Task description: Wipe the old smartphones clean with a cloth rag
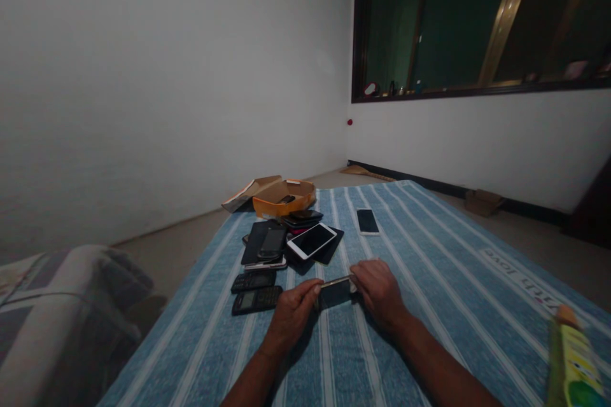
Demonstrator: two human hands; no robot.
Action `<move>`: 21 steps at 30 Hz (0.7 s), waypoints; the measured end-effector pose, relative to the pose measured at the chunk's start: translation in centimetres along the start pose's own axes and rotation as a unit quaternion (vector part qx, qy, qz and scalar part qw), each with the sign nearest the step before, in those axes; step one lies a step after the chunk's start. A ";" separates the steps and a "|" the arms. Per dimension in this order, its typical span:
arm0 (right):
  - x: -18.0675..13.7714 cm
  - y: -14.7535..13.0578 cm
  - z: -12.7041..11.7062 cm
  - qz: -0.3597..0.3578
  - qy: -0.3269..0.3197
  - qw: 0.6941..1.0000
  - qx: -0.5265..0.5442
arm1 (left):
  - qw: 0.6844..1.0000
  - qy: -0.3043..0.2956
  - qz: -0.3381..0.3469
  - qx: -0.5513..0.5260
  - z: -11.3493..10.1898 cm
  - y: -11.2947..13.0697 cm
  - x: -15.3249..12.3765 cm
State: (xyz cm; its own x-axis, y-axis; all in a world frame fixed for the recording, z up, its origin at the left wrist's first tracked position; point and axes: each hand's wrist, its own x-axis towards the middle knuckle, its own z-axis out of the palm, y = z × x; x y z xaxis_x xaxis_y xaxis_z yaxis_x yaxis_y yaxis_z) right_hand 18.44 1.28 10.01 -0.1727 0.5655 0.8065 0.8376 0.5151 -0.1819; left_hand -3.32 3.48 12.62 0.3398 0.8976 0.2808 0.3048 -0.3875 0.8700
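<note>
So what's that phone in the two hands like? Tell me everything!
The phone is a thin, flat slab with a pale, metal-looking edge and a dark face. It is held sideways over the blue striped cloth, tilted so its long edge shows. The left hand grips one short end, the right hand the other. Finer detail is too dim to tell.

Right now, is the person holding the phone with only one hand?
No, the left hand and the right hand each grip one end of the phone over the striped cloth.
</note>
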 end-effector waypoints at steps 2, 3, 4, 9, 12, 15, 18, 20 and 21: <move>0.3 -1.2 0.5 -0.023 -0.020 1.000 -0.007 | 1.000 -0.006 0.007 0.004 0.0 0.1 0.0; 0.5 -1.8 0.8 -0.031 -0.029 0.999 -0.003 | 1.000 -0.007 0.011 0.004 0.1 0.1 -0.1; 0.6 -2.2 1.1 -0.037 -0.037 0.999 -0.002 | 1.000 -0.008 0.014 0.001 0.1 0.2 -0.1; 1.3 -3.1 0.6 -0.039 -0.093 0.995 0.015 | 1.000 0.004 0.006 -0.028 0.1 0.2 0.0; 1.6 -2.9 -0.6 -0.042 -0.139 0.988 0.048 | 0.999 0.005 -0.006 -0.036 0.0 0.0 0.1; 1.8 -2.7 -0.9 -0.056 -0.155 0.985 0.053 | 0.999 0.002 -0.013 -0.033 -0.1 0.0 0.1; 2.0 -2.7 -0.5 -0.069 -0.149 0.984 0.063 | 0.999 0.003 -0.019 -0.037 -0.1 0.2 0.1; 2.1 -3.0 -0.1 -0.071 -0.135 0.984 0.086 | 0.999 0.008 -0.024 -0.046 -0.1 0.4 0.1; 2.2 -3.1 0.1 -0.069 -0.125 0.985 0.098 | 0.998 0.009 -0.026 -0.051 0.0 0.4 0.2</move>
State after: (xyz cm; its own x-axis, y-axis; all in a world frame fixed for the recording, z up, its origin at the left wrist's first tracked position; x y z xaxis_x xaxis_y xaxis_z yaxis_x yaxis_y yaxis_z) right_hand 15.40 0.96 12.29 -0.4204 0.6095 0.6721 0.6857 0.6985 -0.2046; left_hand -3.16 3.47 13.05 0.3101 0.9200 0.2398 0.2294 -0.3172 0.9202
